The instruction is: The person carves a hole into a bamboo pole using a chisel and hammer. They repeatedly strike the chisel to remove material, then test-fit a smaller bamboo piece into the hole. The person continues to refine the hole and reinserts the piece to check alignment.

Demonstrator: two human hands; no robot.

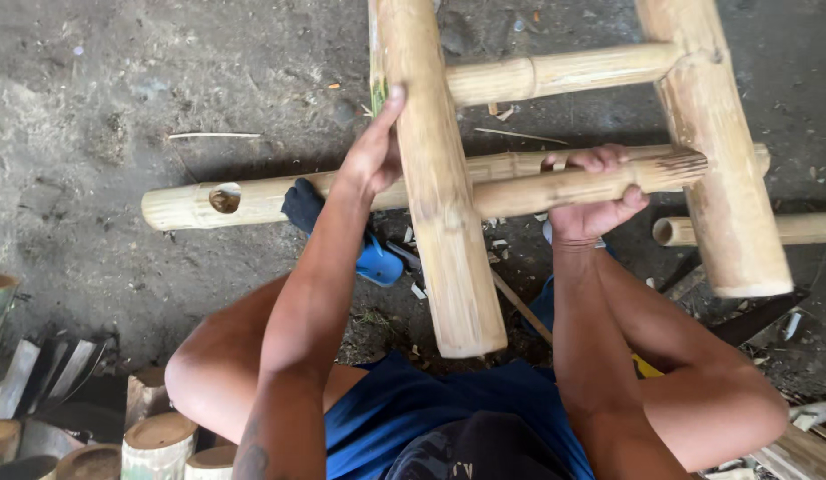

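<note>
I look down at a bamboo frame. A thick upright pole (440,178) stands in the middle and another thick pole (724,151) at the right, joined by an upper rung (564,71). My left hand (373,156) presses flat against the left side of the middle pole. My right hand (595,191) grips a lower rung (555,188) that runs between the two poles. Behind it, a long bamboo pole with a round hole (226,200) lies on the ground.
The ground is dark packed dirt with bamboo chips. A blue sandal (377,262) is by my left knee. Cut bamboo stubs (160,440) stand at the lower left. Another bamboo piece (804,229) lies at the right, with a dark blade-like tool (751,320) below it.
</note>
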